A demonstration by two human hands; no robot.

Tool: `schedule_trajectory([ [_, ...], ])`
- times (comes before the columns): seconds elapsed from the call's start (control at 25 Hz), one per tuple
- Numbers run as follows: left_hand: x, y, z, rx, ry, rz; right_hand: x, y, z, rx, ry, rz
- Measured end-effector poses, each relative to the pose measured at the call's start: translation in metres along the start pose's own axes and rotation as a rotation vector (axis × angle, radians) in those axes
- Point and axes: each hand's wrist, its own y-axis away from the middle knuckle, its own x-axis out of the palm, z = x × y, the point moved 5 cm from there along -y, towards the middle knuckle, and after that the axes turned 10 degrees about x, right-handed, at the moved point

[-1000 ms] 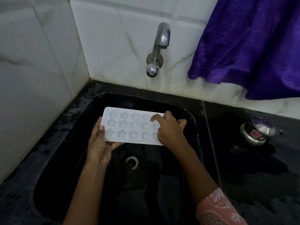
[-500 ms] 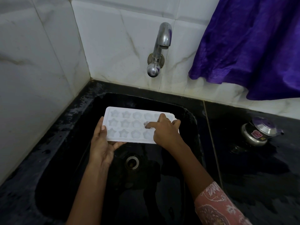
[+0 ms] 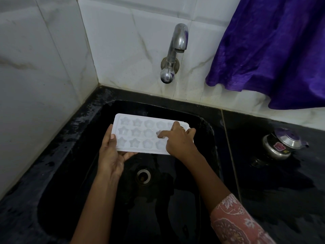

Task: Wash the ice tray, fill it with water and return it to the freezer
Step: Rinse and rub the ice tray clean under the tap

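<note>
Here the left hand [image 3: 110, 155] grips the left end of the ice tray [image 3: 139, 132], which sits between both hands above the sink [image 3: 207, 124]. The right hand [image 3: 177, 140] pokes a forefinger into one cell, its other fingers curled; I cannot tell whether it grips.

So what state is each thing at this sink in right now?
ice tray, cavities up, held above the sink.
tap, no water running.
sink, drain unplugged.
steel pot, lid on.
left hand, grips the tray's left end.
right hand, forefinger pressing into a cavity.
</note>
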Motion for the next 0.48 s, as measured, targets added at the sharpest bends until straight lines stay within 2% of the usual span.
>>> schedule_trajectory([
  [0.12, 0.001, 0.003, 0.004, -0.011, 0.006, 0.001, -0.003, -0.001, -0.002, 0.004, 0.008, -0.012],
  [0.28, 0.002, 0.004, 0.006, -0.019, 0.017, -0.001, -0.014, -0.002, 0.008, -0.079, -0.044, -0.127],
  [0.48, 0.005, 0.007, 0.008, -0.011, 0.013, 0.017, -0.001, -0.007, 0.022, -0.09, 0.024, -0.078],
])
